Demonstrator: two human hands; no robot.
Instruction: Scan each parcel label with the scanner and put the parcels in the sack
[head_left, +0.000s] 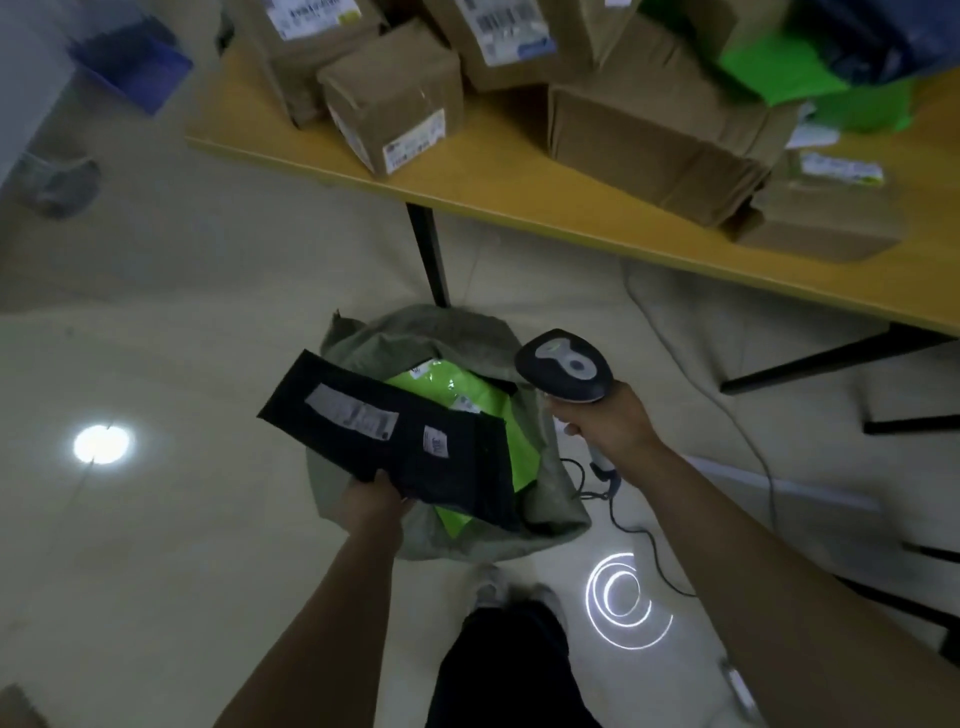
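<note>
1. Our left hand (371, 499) pinches the black parcel (415, 452) by its near edge, above the open sack (457, 332); our right hand (608, 423) grips the scanner (563, 366) just beside.
2. The label (353, 413) faces up and the scanner sits off to one side; we judge a scan could miss.
3. Edge-only hold: the parcel could drop in unscanned.
4. The cable (652, 545) trails by the sack and may snag. The table leg (428, 254) stands beyond; the floor (182, 364) is open leftward.

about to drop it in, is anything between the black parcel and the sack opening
Nothing visible. The left hand holds the black parcel directly over the open sack, where green parcels already lie. The scanner in the right hand is off to the side.
</note>
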